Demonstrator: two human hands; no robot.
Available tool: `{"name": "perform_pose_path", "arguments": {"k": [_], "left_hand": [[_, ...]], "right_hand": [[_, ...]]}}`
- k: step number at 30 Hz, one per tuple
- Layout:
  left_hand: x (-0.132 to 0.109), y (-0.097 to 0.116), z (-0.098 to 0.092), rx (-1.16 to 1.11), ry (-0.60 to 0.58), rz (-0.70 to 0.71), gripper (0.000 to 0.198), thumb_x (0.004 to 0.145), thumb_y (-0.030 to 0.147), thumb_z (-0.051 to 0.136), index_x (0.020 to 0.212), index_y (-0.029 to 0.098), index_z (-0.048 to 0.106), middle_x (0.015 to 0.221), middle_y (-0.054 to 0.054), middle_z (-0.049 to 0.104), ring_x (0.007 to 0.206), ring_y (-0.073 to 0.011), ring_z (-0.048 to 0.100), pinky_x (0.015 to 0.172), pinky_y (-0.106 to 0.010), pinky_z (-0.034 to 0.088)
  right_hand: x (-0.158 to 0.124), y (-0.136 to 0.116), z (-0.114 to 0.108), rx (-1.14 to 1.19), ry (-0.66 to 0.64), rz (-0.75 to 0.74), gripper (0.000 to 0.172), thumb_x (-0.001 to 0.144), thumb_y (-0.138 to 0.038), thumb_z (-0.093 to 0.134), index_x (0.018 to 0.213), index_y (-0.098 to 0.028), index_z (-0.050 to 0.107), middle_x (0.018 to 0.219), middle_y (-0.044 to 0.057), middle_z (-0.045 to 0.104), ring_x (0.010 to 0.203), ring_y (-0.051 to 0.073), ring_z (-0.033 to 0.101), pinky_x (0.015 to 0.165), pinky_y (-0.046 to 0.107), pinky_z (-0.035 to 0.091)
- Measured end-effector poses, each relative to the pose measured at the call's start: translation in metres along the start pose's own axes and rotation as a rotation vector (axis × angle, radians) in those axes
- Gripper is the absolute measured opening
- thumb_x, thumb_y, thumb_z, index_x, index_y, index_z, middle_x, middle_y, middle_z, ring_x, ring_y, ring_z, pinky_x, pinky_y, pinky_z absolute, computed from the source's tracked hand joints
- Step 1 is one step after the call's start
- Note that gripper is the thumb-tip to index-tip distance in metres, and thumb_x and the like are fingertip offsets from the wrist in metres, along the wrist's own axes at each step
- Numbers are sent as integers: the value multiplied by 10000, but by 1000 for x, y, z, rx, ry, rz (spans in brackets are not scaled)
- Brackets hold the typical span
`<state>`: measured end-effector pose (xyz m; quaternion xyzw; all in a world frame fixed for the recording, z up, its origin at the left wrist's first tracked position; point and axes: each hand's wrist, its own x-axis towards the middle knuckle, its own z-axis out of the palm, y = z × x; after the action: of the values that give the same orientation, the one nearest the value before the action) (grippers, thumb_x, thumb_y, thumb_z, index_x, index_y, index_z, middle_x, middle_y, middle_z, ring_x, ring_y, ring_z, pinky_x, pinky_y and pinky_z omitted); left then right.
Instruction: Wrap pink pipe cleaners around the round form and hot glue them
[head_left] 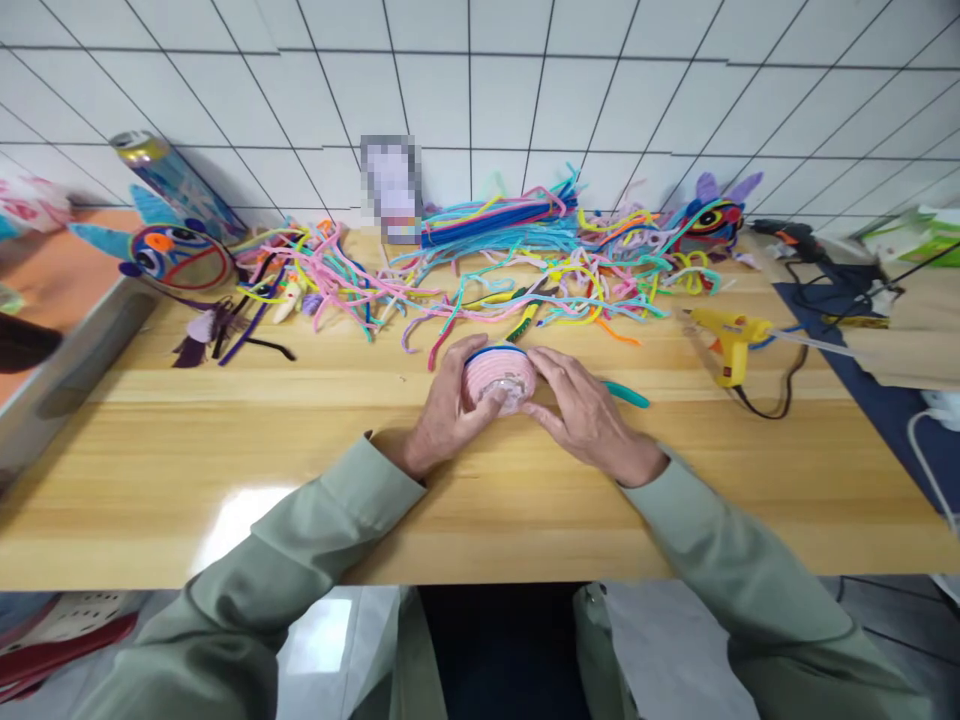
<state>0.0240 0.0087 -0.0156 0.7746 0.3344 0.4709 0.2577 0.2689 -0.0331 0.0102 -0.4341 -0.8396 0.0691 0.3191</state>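
My left hand (448, 415) is wrapped around the left side of a round piece coiled with pink pipe cleaner (480, 372). Its thumb presses on the shiny, clear part at the front of the piece. A blue strand rims the far edge. From the other side, my right hand (581, 405) grips the piece between thumb and fingertips. Just beyond lie pliers (523, 318) with yellow-and-green handles. A teal strip (626, 394) pokes out beside my right hand, its near end hidden.
Loose pipe cleaners (360, 275) and a blue bundle (499, 225) line the wall. A yellow glue gun (731, 340) with a cord lies right. Fuzzy animal-face crafts (180, 255) stand at both ends, a can (180, 185) behind the left one. A phone-like blurred object (391, 185) leans there.
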Motion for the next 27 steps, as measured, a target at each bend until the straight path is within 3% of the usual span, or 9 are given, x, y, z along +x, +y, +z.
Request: {"name": "perform_pose_path", "arguments": {"k": [11,18,23,27], "left_hand": [[-3,12,2,78,-22,70,612,1048,360,657,1605,259,422,1529,-170,581,1480,-342,564,1250,-607,508],[-2,8,3,122,-43,103,719,1006,421,742,1614,238,406,1552,-189,567,1507,-370,548,1246,-625,514],[-1,2,3,140,9,102,695,997,445,764,1579,236,446,1514,-174,594,1460,-361,590,1229,-618,533],[-1,-1,1,170,23,95,694,1002,455,760,1584,250,441,1526,-166,585,1460,-359,591,1233,-607,534]], "right_hand": [[-7,-7,-2,-61,-20,-45,860,1097,-376,658,1807,-218,200,1623,227,601,1533,381,587,1227,642,575],[-7,-7,5,-74,-3,-50,869,1107,-374,633,1814,-198,159,1651,234,583,1546,369,574,1262,620,543],[-2,-8,5,-64,29,-46,800,1106,-418,634,1780,-182,272,1638,230,599,1544,356,572,1257,598,544],[-1,1,-8,-65,98,52,575,1104,-436,630,1622,-203,537,1497,193,710,1416,340,665,1192,576,580]]}}
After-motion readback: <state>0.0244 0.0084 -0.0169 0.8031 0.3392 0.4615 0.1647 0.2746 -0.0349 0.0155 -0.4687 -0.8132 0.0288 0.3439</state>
